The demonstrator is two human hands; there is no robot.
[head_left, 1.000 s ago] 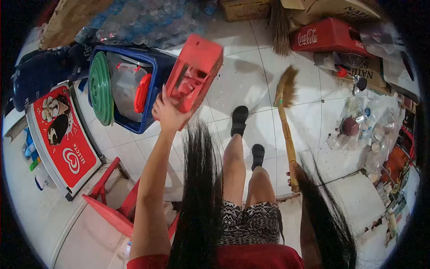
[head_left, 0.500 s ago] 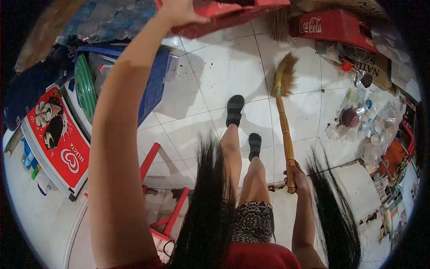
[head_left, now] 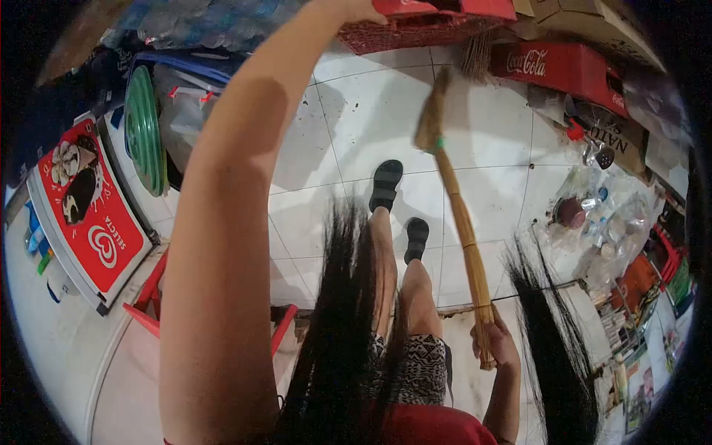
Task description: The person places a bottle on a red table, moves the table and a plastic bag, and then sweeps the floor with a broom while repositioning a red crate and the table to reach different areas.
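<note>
At the top of the head view my left hand (head_left: 357, 10) is closed on the edge of a red plastic crate (head_left: 426, 35); part of the crate is cut off by the frame. My left arm stretches up across the view. Lower right, my right hand (head_left: 500, 343) wraps round the handle end of a straw broom (head_left: 466, 237). The broom slants up and to the left, its blurred bristles over the white tiles in front of my feet. A green band circles the base of the bristles.
A red Coca-Cola crate (head_left: 545, 65) stands at the upper right beside upright bristles (head_left: 478, 59). Plastic bags and bottles (head_left: 608, 222) lie on the right. To the left are a green round lid (head_left: 142, 133), a Selecta sign (head_left: 93, 211) and a red stool (head_left: 144, 308).
My left hand and the red crate have shifted right in view. The broom's bristles have swung left, and its handle end sits lower in the picture.
</note>
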